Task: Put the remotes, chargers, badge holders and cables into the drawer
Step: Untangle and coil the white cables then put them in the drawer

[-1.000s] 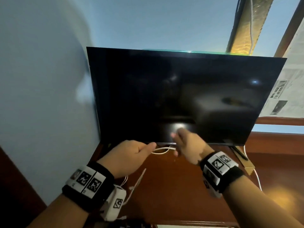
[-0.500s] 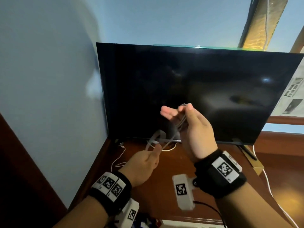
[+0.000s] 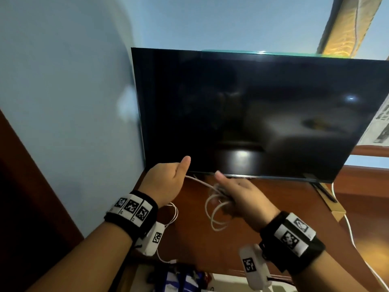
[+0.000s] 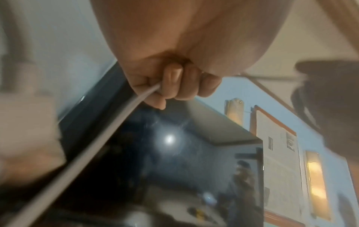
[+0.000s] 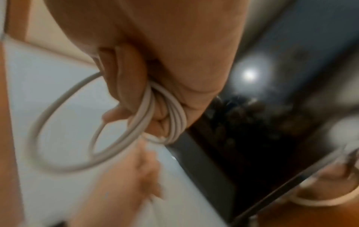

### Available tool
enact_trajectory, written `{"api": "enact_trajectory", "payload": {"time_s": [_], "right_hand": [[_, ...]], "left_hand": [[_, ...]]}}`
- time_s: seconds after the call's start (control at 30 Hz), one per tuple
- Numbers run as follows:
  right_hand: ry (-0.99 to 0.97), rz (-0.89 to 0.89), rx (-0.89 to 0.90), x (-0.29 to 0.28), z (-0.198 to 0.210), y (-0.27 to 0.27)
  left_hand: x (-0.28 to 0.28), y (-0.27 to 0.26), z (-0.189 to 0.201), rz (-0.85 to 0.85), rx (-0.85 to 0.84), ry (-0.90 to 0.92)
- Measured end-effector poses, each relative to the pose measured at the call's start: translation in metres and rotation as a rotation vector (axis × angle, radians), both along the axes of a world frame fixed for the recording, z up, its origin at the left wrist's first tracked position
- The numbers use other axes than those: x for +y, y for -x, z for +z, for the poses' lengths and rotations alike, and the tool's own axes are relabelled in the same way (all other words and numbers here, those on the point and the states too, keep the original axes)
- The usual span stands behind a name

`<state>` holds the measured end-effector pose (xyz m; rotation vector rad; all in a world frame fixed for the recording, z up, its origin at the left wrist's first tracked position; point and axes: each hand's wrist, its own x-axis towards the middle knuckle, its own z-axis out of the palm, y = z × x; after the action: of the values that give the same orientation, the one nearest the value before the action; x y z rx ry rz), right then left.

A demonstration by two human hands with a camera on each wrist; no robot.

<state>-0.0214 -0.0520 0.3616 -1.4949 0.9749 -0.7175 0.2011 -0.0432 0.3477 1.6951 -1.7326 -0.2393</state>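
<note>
A white cable (image 3: 216, 209) is wound in several loops round my right hand (image 3: 235, 194), above the wooden desk in front of the dark TV. The right wrist view shows the loops (image 5: 163, 116) gripped in the curled fingers, one wide loop hanging free. My left hand (image 3: 168, 178), thumb up, grips the straight end of the same cable (image 4: 120, 122), which runs taut from its fist to the right hand. The cable's tail trails back under my left wrist (image 3: 171, 216) to a plug near the desk's front edge.
A black TV (image 3: 263, 114) stands at the back of the brown wooden desk (image 3: 273, 218). Blue wall on the left. Another white cable (image 3: 349, 228) and a small cardboard piece (image 3: 334, 207) lie at the right. An open drawer with blue and white items (image 3: 181, 279) shows at the bottom.
My right hand has come down from in front of the screen and turned, with more loops on it. My left hand has moved up and left, drawing the cable taut.
</note>
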Motion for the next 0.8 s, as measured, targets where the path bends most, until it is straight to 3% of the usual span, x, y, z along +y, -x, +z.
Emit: {"api": "enact_trajectory", "payload": {"time_s": [0.13, 0.23, 0.4, 0.57, 0.67, 0.8], "right_hand": [[0.013, -0.013, -0.557, 0.004, 0.027, -0.007], [0.025, -0.103, -0.699, -0.006, 0.037, -0.005], [0.004, -0.312, -0.716, -0.02, 0.036, -0.003], [0.224, -0.357, -0.474, -0.026, 0.017, 0.003], [0.237, -0.41, -0.404, -0.03, 0.01, 0.006], [0.18, -0.326, -0.307, -0.021, 0.003, -0.004]], "left_hand": [[0.002, 0.012, -0.023, -0.09, 0.31, -0.156], [0.014, 0.029, -0.033, -0.188, 0.384, -0.317], [0.04, 0.046, -0.034, -0.273, 0.29, -0.407], [0.052, 0.046, -0.014, -0.249, 0.199, -0.284], [0.053, 0.041, -0.005, -0.203, 0.161, -0.205], [0.046, 0.041, 0.007, -0.142, 0.281, -0.057]]}}
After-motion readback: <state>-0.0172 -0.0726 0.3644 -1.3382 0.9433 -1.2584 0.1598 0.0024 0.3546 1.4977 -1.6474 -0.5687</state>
